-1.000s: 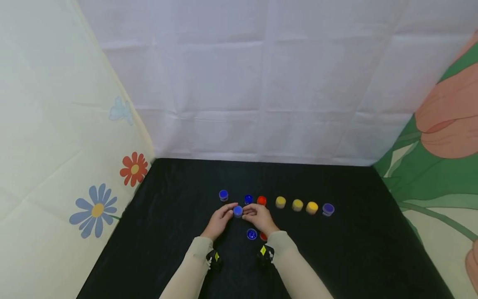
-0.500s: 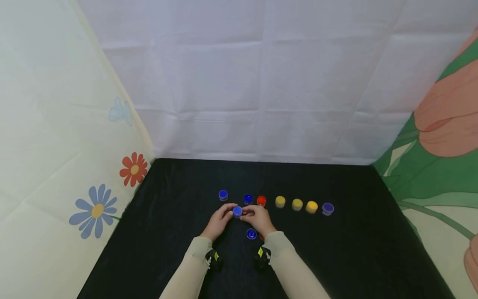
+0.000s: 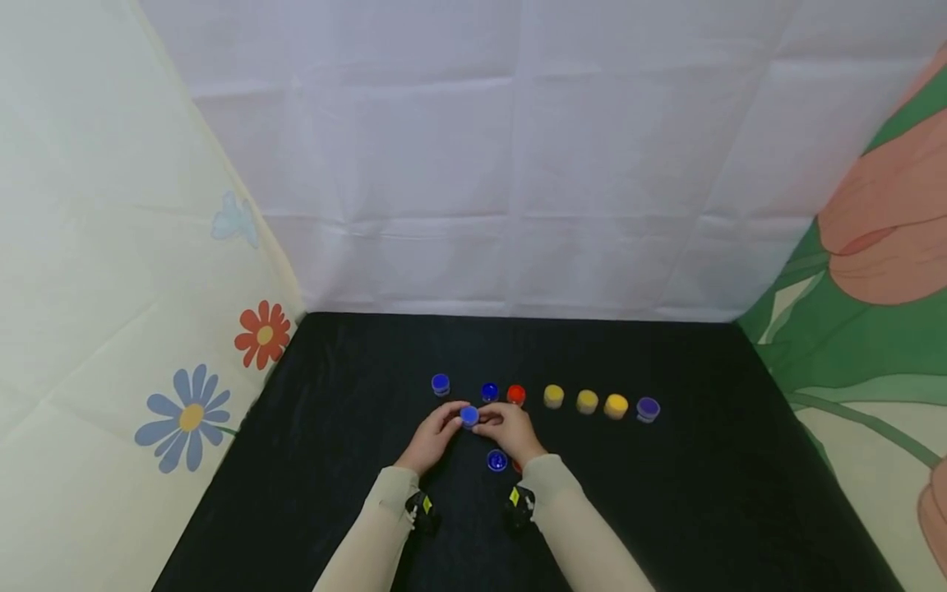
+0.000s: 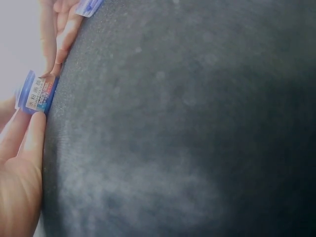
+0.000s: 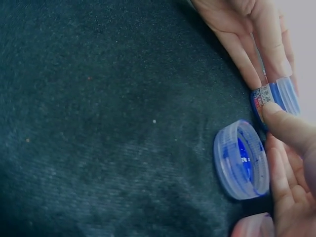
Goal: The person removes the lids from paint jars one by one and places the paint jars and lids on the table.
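Observation:
A small blue paint jar [image 3: 469,417] with a printed label stands on the black cloth between both hands. Its translucent ribbed lid [image 5: 287,94] sits on top in the right wrist view. My left hand [image 3: 431,436] holds one side of the jar, thumb and fingers at its wall. From the other side my right hand [image 3: 512,432] pinches it, the thumb lying across the label. Close by the right hand lies a loose clear lid [image 5: 242,160], stained blue inside. Beside it is a red lid [image 5: 254,227], mostly hidden by the right wrist in the head view.
Behind the hands runs a row: a blue jar [image 3: 440,384], a deep-blue jar [image 3: 490,392], a red jar [image 3: 516,395], yellow jars [image 3: 587,401] and a purple-blue jar [image 3: 648,409]. The black cloth [image 3: 710,493] meets a white backdrop [image 3: 444,205] and patterned side sheets.

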`<state>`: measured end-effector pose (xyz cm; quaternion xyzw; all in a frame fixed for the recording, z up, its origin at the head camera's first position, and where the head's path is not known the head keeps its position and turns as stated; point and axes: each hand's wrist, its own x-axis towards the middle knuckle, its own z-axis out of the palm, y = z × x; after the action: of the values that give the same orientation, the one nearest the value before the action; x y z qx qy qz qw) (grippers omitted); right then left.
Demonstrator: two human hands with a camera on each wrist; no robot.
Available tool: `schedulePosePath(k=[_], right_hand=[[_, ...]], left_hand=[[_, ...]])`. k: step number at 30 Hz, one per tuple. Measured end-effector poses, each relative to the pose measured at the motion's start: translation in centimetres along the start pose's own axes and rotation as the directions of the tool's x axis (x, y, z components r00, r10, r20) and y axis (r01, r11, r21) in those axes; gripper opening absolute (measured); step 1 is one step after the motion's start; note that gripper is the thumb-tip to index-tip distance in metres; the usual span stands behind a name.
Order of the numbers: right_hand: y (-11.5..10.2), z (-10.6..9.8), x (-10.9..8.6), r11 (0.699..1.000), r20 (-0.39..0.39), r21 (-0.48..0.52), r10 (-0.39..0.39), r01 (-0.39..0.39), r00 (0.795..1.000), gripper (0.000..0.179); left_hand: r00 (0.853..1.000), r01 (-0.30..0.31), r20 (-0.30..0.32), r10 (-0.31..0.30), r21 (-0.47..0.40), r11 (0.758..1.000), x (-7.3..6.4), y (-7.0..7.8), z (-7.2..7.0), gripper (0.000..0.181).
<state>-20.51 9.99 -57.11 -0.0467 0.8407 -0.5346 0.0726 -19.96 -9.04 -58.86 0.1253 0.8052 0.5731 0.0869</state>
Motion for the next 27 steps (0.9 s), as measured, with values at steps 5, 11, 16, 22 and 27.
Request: schedulePosePath(k=[5,11,16,22,27], right_hand=[[-0.3,0.0,0.2,1.000,0.000,0.017,-0.006,0.006,1.000,0.021],[-0.5,-0.1,0.6,1.000,0.021,0.007,0.007,-0.007,1.000,0.022],[-0.5,-0.1,0.8,0.999,0.036,-0.011,0.051,-0.050,0.998,0.024],[-0.7,-0.4,0.6,0.998,0.051,-0.020,0.057,-0.056,0.997,0.026],[-0.6,-0.6,0.5,0.999,0.073,-0.025,0.040,-0.039,0.997,0.028]], left_hand=[[1.000,-0.003,-0.020,0.002,-0.050,0.999,0.0,0.5,0.0,0.026],[0.999,0.003,-0.047,-0.005,-0.025,1.000,0.0,0.4,0.1,0.025],[0.998,-0.002,-0.060,0.001,-0.014,1.000,-0.5,1.7,0.3,0.026],[0.999,-0.020,-0.037,0.020,0.017,1.000,0.2,0.1,0.3,0.034],[0.999,-0.029,-0.019,0.029,0.029,0.999,0.4,-0.7,0.1,0.033]])
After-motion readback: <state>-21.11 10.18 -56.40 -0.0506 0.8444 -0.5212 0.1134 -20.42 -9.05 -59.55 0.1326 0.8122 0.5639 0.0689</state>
